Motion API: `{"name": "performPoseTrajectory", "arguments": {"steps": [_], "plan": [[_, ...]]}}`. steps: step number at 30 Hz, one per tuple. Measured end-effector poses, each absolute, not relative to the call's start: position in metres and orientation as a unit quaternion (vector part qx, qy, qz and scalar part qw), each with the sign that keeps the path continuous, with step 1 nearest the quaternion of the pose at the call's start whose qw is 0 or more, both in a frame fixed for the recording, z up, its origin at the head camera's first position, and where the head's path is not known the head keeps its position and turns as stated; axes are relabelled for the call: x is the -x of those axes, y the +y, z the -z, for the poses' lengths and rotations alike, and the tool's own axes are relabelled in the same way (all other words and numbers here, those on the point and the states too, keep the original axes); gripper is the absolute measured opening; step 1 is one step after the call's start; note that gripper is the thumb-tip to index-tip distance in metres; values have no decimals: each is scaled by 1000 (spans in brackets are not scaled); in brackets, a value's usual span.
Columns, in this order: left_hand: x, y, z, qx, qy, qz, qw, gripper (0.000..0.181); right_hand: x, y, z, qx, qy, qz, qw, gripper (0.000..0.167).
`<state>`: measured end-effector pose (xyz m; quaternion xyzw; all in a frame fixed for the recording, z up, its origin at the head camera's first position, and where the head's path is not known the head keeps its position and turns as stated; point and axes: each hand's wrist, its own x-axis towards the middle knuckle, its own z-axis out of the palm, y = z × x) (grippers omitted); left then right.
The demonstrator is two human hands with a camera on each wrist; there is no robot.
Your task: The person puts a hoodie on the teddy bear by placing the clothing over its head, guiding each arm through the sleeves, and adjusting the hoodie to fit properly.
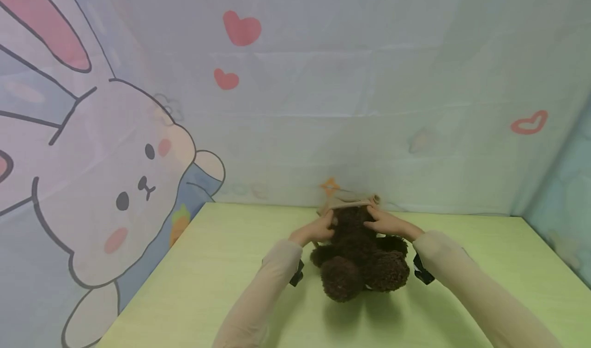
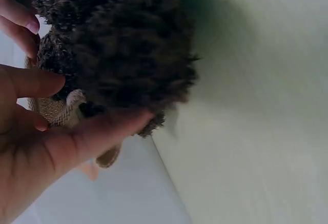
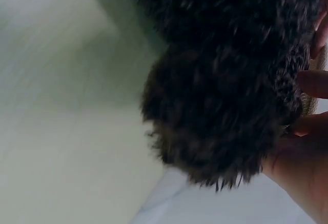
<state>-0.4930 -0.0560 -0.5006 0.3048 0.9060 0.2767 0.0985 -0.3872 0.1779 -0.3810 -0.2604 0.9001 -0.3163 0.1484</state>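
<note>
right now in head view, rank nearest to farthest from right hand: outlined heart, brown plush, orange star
1. Brown plush, touching the right hand
2. Orange star, on the backdrop, to the left
3. Outlined heart, on the backdrop, farther right

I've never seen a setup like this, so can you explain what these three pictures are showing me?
There is no machine arm here: a person works with two bare hands. The large picture comes from a camera worn on the head, looking forward and down. The other two come from cameras worn on the wrists, one close to each hand's work. The left hand and right hand hold a dark brown plush toy from both sides, with tan fabric at its far end. Below is a yellow-green table; I can't tell whether the toy rests on it. Behind is a backdrop with a printed rabbit.
</note>
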Motion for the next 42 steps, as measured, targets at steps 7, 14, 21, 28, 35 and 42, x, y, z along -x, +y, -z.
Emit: {"name": "performPoseTrajectory", "arguments": {"steps": [7,14,21,28,35,42], "plan": [[390,-50,408,-233,868,-386,207,71,383,181,383,228,865,407,184,71],[371,-48,396,-219,839,-442,227,67,380,177,387,185,838,482,178,74],[366,-49,400,-238,823,-468,217,70,374,169,395,160,803,549,170,75],[364,-50,401,-273,824,-478,135,69,367,165,397,177,811,550,88,72],[371,-50,409,-314,803,-506,2,69,353,149,396,235,834,482,-131,68],[351,-43,384,-305,799,-516,-50,73,348,144,393,257,835,401,-277,46]]}}
